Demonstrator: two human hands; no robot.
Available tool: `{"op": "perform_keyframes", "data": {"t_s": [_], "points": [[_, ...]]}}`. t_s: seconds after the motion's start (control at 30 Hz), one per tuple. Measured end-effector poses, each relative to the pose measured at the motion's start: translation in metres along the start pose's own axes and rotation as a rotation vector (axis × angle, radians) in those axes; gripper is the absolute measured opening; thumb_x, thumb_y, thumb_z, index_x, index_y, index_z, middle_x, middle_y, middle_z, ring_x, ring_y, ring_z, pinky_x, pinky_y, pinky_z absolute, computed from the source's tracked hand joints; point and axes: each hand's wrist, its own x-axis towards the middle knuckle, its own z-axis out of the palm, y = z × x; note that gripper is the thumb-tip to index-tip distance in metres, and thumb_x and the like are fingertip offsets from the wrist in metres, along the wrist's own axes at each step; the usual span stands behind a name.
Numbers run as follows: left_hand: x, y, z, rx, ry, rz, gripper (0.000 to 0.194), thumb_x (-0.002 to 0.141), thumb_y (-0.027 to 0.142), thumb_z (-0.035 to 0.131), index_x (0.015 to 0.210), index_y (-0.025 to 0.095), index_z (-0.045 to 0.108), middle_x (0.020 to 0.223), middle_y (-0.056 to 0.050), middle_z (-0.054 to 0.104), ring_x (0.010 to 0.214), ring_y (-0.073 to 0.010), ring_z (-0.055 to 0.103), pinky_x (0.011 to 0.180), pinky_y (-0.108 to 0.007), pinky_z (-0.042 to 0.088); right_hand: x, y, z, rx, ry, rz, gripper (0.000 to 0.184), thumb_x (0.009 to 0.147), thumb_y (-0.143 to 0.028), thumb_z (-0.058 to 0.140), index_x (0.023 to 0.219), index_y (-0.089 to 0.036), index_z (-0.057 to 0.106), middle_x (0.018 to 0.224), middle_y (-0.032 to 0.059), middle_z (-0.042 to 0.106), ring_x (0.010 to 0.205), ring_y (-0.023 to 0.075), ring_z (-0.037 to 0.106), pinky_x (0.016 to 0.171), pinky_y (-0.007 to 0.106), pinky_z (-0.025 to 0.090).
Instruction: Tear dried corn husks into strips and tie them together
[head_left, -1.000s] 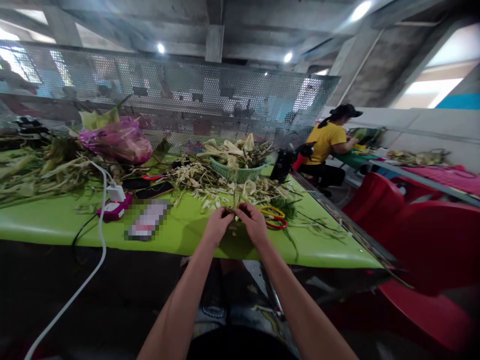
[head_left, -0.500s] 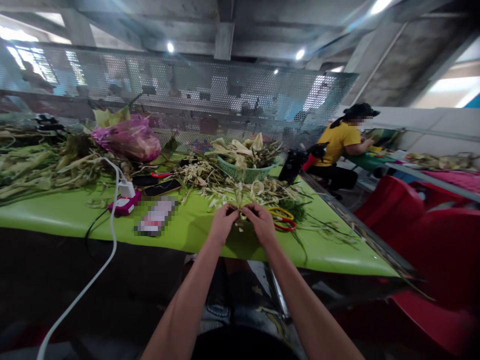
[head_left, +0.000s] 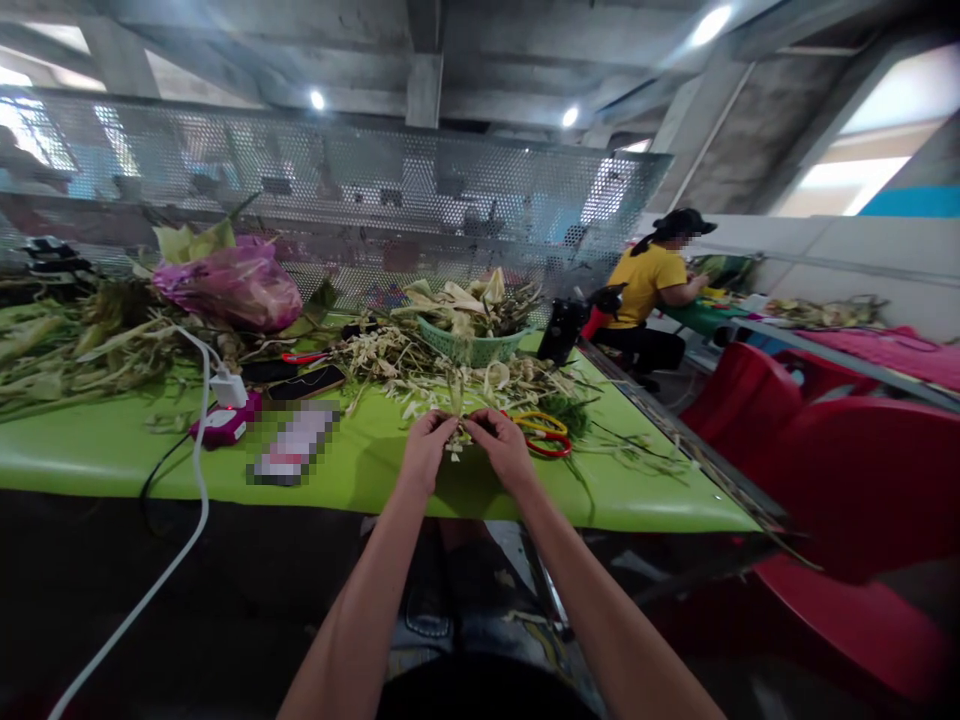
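Observation:
My left hand (head_left: pixel 424 451) and my right hand (head_left: pixel 505 449) meet over the near edge of the green table (head_left: pixel 112 440). Both are closed in a pinch on a small bundle of pale leaf strips (head_left: pixel 456 420) that stands up between the fingertips. Just beyond my right hand lie scissors with red and yellow handles (head_left: pixel 544 433). A heap of cut leaf strips (head_left: pixel 420 370) spreads behind the hands, in front of a green basket (head_left: pixel 471 346) filled with leaves.
A pink plastic bag (head_left: pixel 229 285) and long leaves (head_left: pixel 75 345) lie at the left. A white cable (head_left: pixel 196 420), a charger, a pink device (head_left: pixel 223 423) and phones sit left of my hands. Red chairs (head_left: pixel 817 450) stand right. A person in yellow (head_left: pixel 651 290) sits beyond.
My hands have stayed together on the leaf bundle, fingers shifting slightly. The view has swung a little between frames; nothing on the table has moved.

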Motion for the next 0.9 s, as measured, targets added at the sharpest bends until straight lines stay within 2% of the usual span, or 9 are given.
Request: {"op": "perform_keyframes", "data": {"t_s": [0.07,0.17,0.37,0.6,0.73,0.9], "points": [[-0.0005,-0.0005,0.0011,0.077,-0.043,0.026,0.015,0.067,0.029,0.065,0.070,0.015,0.060,0.061,0.003,0.056,0.058,-0.0091,0.048,0.059,-0.022,0.037,0.0002,0.0006,-0.0009,0.051,0.031,0.004,0.023,0.077,-0.041,0.061,0.081,-0.019,0.061,0.074,0.0001,0.058,0.069,0.0157,0.051,0.066,0.027,0.042],[-0.0004,-0.0016,0.0024,0.127,-0.077,0.035,0.013,0.067,0.027,0.065,0.070,0.015,0.060,0.061,0.003,0.056,0.058,-0.0094,0.048,0.059,-0.022,0.036,0.0006,0.0016,-0.0006,0.073,0.075,0.025,0.024,0.075,-0.042,0.063,0.076,-0.019,0.059,0.069,-0.0007,0.055,0.067,0.0153,0.049,0.064,0.027,0.041],[0.0012,-0.0022,0.0011,0.065,-0.021,0.003,0.013,0.064,0.025,0.066,0.072,0.016,0.059,0.061,0.004,0.056,0.058,-0.0097,0.049,0.059,-0.022,0.036,-0.0003,0.0009,-0.0012,0.072,0.127,0.052,0.027,0.073,-0.044,0.065,0.066,-0.020,0.055,0.063,-0.0018,0.053,0.062,0.0148,0.048,0.061,0.027,0.040],[0.0000,0.0023,0.0024,0.042,-0.005,0.029,0.020,0.065,0.028,0.068,0.077,0.017,0.057,0.065,0.003,0.059,0.062,-0.0103,0.052,0.063,-0.022,0.040,0.0001,0.0064,-0.0025,0.106,0.078,0.068,0.030,0.076,-0.048,0.061,0.083,-0.018,0.064,0.074,0.0014,0.061,0.067,0.0160,0.053,0.062,0.027,0.043],[-0.0009,0.0040,0.0024,0.078,0.008,0.029,0.020,0.066,0.029,0.068,0.077,0.016,0.058,0.066,0.003,0.059,0.061,-0.0100,0.052,0.062,-0.023,0.040,-0.0001,0.0052,-0.0028,0.089,0.064,0.081,0.028,0.072,-0.046,0.065,0.073,-0.018,0.062,0.065,0.0001,0.058,0.061,0.0145,0.050,0.058,0.026,0.040],[-0.0009,0.0029,0.0021,0.116,0.014,0.000,0.024,0.064,0.033,0.071,0.072,0.015,0.057,0.059,0.004,0.054,0.055,-0.0086,0.048,0.056,-0.022,0.037,-0.0014,-0.0013,-0.0014,0.074,0.050,0.075,0.028,0.071,-0.045,0.067,0.070,-0.018,0.060,0.062,-0.0015,0.055,0.059,0.0139,0.047,0.057,0.026,0.038]]}}
